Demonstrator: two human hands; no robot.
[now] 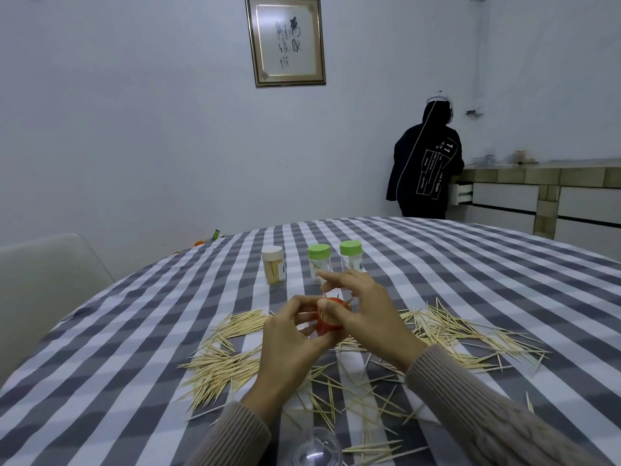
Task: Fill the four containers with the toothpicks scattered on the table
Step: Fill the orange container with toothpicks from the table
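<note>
- four containers are in the head view, and three stand upright in a row at the far side of the desk: a white-capped container already packed with toothpicks, then two green-capped ones, the left green-capped container and the right green-capped container. they look parked out of the way, well clear of the mess.
- you hold the fourth, a red container, up off the desk between both hands, probably so you can feed it in the air rather than chase sticks into a standing mouth.
- your left hand curls round the red container from the left, its fingers wrapped close to steady it.
- your right hand comes in from the right with its thumb on the red body and its index finger stretched out; a few toothpick tips poke up beside it, but whether those fingers pinch them i cannot tell.
- most of the scattered toothpicks lie loose on the checked cloth in heaps to your left, right and front, so the filling looks far from done.
- a clear round lid or cup sits at the near edge, likely the red one's cover set aside.
</note>
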